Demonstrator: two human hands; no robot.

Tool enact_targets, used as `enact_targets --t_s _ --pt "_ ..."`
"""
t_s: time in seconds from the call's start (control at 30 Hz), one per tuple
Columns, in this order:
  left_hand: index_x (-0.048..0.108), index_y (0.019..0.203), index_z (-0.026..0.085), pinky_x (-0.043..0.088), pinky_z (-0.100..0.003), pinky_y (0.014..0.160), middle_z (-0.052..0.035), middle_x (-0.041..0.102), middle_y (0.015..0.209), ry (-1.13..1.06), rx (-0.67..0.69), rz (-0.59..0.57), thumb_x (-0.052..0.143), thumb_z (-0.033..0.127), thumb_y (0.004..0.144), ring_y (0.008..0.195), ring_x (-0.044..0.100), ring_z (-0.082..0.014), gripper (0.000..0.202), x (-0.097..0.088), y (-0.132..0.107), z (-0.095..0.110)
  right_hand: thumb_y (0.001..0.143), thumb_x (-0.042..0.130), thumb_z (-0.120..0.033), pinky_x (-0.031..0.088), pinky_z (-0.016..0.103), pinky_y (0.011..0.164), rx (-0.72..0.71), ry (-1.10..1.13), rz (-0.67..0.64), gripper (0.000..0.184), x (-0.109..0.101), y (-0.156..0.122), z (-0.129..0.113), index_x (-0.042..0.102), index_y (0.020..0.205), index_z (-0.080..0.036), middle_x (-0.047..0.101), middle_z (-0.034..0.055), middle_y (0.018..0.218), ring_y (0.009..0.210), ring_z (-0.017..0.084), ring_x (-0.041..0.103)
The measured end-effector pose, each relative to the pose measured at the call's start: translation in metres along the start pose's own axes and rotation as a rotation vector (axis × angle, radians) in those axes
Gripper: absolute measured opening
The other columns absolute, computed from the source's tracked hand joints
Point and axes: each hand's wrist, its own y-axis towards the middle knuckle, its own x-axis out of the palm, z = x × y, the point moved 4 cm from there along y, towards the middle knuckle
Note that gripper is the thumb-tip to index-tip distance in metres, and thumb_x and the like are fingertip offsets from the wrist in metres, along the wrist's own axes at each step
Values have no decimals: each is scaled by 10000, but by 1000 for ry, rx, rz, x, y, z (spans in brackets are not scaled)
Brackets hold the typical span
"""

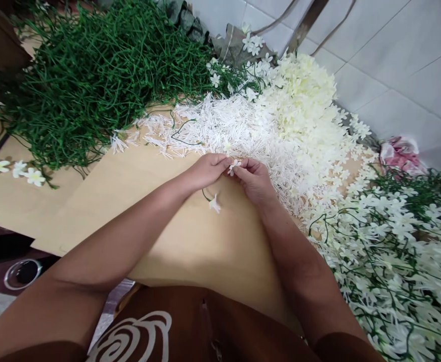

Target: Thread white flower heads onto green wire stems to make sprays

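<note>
My left hand [206, 170] and my right hand [255, 179] meet over a tan board [190, 236], fingers pinched together. Between the fingertips sits a small white artificial flower [234, 165]. The left hand pinches a thin green stem, and a second white flower [214, 203] hangs from it just below the hand. Just beyond the hands lies a heap of white stamen pieces [239, 130]. Cream petals [299, 95] are piled behind that.
A big tangle of bare green stems [92, 75] fills the upper left. Finished flower sprays [393, 251] cover the right side. Three loose daisies [12, 168] lie at the left edge. A glass [22, 273] stands lower left. White floor tiles [405, 55] lie upper right.
</note>
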Motion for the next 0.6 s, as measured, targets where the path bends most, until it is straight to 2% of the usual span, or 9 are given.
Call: enact_targets --t_s 0.07,0.13,0.27,0.37,0.6 --pt "521 627 156 371 -245 645 20 509 606 -71 16 -61 479 451 890 619 448 -103 397 -2 -1 1 600 855 -369 497 276 683 6 19 -39 314 -3 0 0 583 616 -212 648 -47 606 613 109 618" --pt "547 642 148 379 -245 658 10 536 635 -99 39 -107 502 471 874 637 464 -105 401 -3 -1 3 586 868 -390 498 289 685 20 29 -64 334 -4 1 0 586 621 -214 655 -42 622 612 114 613" --pt "525 621 153 359 -237 663 30 487 615 -53 75 -127 514 324 872 628 432 -97 304 -4 -1 7 548 892 -414 498 282 684 45 26 -88 346 -5 0 -2 616 619 -217 674 -37 628 619 118 626" --pt "473 582 161 329 -238 643 44 427 578 -12 53 -120 475 219 877 596 390 -91 300 -2 -1 8 547 892 -413 504 271 685 59 -32 -89 328 -5 0 -2 637 612 -217 689 -33 634 635 119 640" --pt "436 564 169 282 -243 594 51 400 553 76 -1 -109 461 159 852 576 371 -94 289 2 -1 1 530 896 -408 502 244 644 49 -73 -26 301 -5 -1 2 670 577 -215 692 -36 589 583 101 626"
